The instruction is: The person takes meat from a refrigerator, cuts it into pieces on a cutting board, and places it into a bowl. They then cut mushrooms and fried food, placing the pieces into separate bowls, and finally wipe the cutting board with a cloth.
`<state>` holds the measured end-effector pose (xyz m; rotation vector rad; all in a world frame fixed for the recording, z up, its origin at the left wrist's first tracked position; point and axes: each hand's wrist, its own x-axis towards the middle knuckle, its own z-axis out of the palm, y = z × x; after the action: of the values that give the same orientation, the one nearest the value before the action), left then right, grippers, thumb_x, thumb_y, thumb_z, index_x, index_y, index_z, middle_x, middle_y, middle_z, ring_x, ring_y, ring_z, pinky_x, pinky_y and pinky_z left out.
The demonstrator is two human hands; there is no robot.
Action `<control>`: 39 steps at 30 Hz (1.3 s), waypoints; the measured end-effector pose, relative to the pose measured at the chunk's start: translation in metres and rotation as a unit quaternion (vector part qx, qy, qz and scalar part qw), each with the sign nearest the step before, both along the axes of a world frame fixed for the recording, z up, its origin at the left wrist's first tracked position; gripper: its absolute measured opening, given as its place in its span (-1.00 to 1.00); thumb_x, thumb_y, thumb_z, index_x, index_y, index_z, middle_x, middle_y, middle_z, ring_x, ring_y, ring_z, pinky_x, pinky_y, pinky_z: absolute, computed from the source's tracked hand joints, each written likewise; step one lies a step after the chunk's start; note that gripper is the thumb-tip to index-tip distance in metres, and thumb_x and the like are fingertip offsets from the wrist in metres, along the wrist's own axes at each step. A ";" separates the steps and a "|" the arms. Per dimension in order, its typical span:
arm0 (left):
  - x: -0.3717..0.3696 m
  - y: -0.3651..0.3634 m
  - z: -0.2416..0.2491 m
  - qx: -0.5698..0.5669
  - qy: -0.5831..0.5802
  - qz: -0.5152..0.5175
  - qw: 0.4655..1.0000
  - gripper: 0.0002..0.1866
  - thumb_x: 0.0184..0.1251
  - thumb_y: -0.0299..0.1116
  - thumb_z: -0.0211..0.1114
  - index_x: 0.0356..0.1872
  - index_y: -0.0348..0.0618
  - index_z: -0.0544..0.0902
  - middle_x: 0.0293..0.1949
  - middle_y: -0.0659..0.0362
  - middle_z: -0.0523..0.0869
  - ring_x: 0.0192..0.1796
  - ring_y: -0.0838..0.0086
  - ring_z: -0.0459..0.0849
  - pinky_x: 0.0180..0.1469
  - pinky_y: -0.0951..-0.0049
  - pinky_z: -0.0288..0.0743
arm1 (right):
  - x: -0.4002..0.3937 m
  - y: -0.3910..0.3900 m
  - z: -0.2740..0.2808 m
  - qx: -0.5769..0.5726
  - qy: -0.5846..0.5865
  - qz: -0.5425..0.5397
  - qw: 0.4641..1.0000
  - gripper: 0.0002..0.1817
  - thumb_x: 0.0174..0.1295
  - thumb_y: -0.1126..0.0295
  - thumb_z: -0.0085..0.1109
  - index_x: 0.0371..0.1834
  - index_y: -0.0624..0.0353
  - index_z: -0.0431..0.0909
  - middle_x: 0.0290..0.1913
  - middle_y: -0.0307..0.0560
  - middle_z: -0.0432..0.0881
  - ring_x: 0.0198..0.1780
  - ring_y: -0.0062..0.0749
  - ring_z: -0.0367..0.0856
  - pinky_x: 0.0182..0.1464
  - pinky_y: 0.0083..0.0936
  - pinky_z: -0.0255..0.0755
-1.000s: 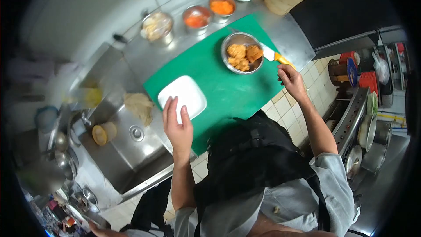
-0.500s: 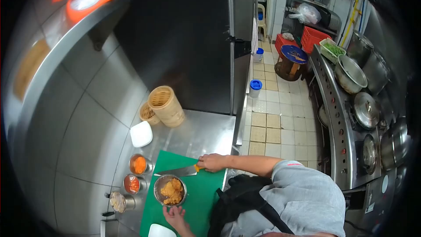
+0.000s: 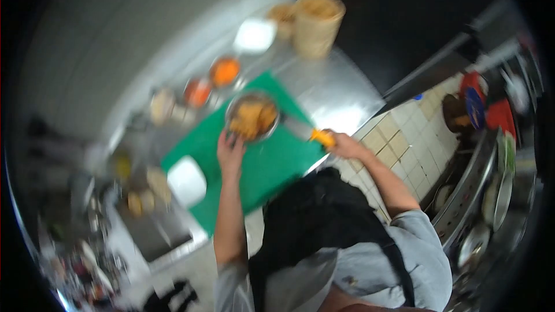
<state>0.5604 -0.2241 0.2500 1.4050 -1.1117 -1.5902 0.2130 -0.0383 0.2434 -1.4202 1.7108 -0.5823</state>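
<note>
My right hand (image 3: 345,145) is closed round the yellow handle of a knife (image 3: 321,137), whose blade reaches left over the green cutting board (image 3: 260,167). At the near left rim of a round metal bowl (image 3: 277,110), my left hand (image 3: 231,145) grips the edge with its fingers. Golden-brown fried pieces (image 3: 251,120) fill much of that bowl, which stands on the board. A white square dish (image 3: 187,181) lies on the board's left part, left of my left forearm. Motion blurs the view.
Beyond the board stand metal cups of orange food (image 3: 224,71) and red food (image 3: 198,92). Another white dish (image 3: 255,36) and a bamboo steamer (image 3: 317,26) are farther back. A stove with pots (image 3: 474,245) lines the right side.
The camera has swung left and turned, so the board now sits higher and slanted. My left hand has moved onto the bowl's rim; the knife stays in my right hand.
</note>
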 end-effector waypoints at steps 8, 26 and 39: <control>-0.018 -0.015 0.048 -0.340 -0.322 -0.091 0.879 -0.43 0.35 -0.35 0.48 0.39 -0.15 0.60 0.31 -0.03 0.67 0.30 0.11 0.68 0.26 0.24 0.60 | 0.035 0.023 0.044 0.140 -0.154 -0.130 0.969 -0.52 0.49 0.31 0.36 0.38 0.29 0.53 -0.07 -0.16 0.69 -0.02 -0.58 0.62 0.04 -0.55 0.53; -0.070 -0.055 0.036 -0.338 -0.329 -0.237 0.849 -0.51 0.29 -0.47 0.40 0.28 -0.07 0.66 0.02 0.01 0.83 -0.01 0.08 0.82 0.13 0.10 0.69 | 0.051 0.025 0.077 -0.063 -0.321 -0.203 0.923 -0.68 0.57 0.32 0.25 0.23 0.24 0.46 -0.21 -0.12 0.69 -0.57 -0.61 0.54 -0.50 -0.60 0.45; 0.086 0.048 0.012 0.017 -0.062 -0.042 0.997 -0.47 0.40 -0.52 0.36 0.39 -0.30 0.59 0.04 0.17 0.81 0.04 0.54 0.74 0.14 0.49 0.60 | 0.091 0.002 0.072 0.015 -0.037 0.092 0.995 -0.57 0.65 0.20 0.01 0.37 0.28 0.36 -0.20 0.51 0.66 -0.10 0.59 0.61 -0.07 0.13 0.50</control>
<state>0.6462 -0.1757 0.2615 1.5144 -1.2364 -1.6042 0.3043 -0.0368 0.3157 -1.4964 1.5060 -0.4996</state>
